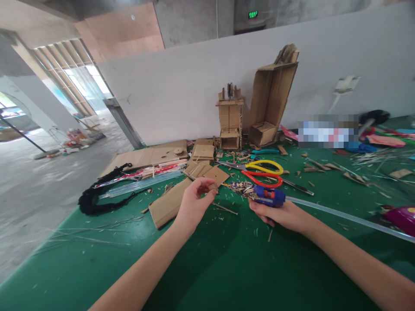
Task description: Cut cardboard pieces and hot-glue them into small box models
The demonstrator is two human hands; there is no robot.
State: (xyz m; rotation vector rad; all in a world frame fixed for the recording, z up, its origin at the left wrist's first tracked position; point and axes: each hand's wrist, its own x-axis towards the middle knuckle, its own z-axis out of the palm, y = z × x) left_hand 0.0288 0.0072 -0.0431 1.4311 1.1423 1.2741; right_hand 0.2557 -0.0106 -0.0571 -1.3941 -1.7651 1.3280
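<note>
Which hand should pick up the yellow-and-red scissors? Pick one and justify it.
Probably right: the right hand lies just below the scissors, though it grips a blue glue gun. The left hand pinches a small cardboard piece, farther away.

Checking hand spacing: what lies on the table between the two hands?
Head view: only bare green table with cardboard scraps and slivers separates left hand from right hand holding the glue gun.

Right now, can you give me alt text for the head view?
Over a green table, the right hand grips a blue glue gun while the left hand pinches a small cardboard piece. Behind them lie yellow-and-red-handled scissors, flat cardboard sheets and a small cardboard model tower.
</note>
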